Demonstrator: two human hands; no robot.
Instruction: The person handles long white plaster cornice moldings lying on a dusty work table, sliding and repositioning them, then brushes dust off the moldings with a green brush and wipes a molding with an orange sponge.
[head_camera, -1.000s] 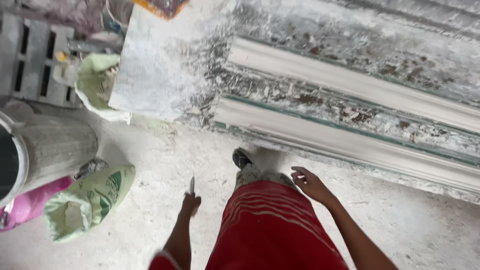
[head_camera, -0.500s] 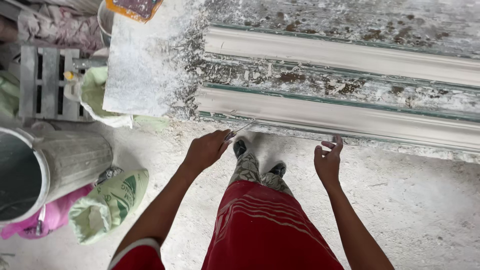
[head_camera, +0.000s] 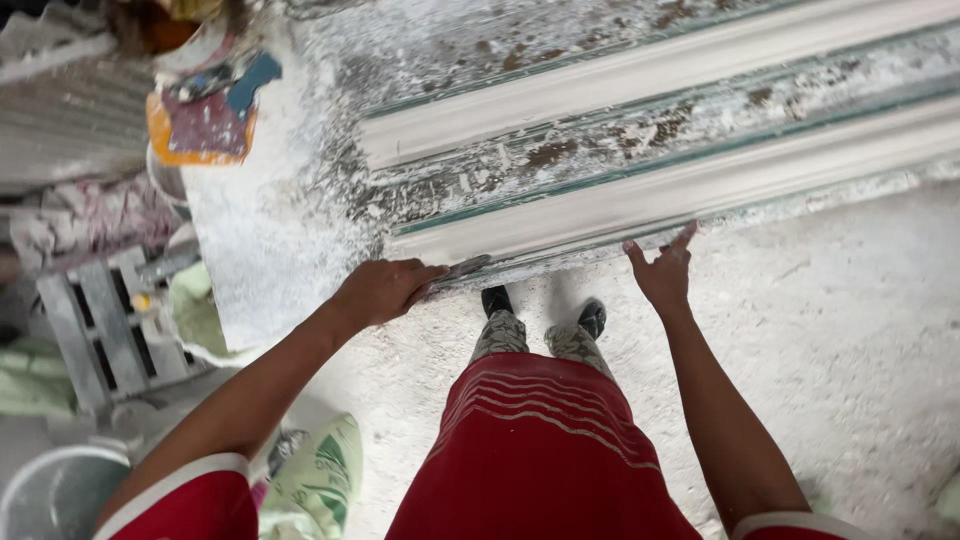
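My left hand (head_camera: 382, 291) is closed around a thin metal blade (head_camera: 466, 267), whose tip lies against the near edge of a long white plaster moulding (head_camera: 640, 200) on a plaster-caked table (head_camera: 270, 250). My right hand (head_camera: 662, 270) is open, its fingertips touching the same near edge further right. A second white moulding (head_camera: 600, 85) lies parallel behind the first. I stand close to the table in a red shirt, with my feet below its edge.
A pale wooden pallet (head_camera: 100, 320) and crumpled cloths lie at the left. A green-and-white sack (head_camera: 320, 475) and a grey bucket (head_camera: 50, 490) sit on the dusty floor at the lower left. A stained orange-edged board (head_camera: 205, 115) rests at the table's far left.
Both hands have risen from beside my body to the near moulding's edge. The left hand brought the blade to it, and the view has moved closer to the table.
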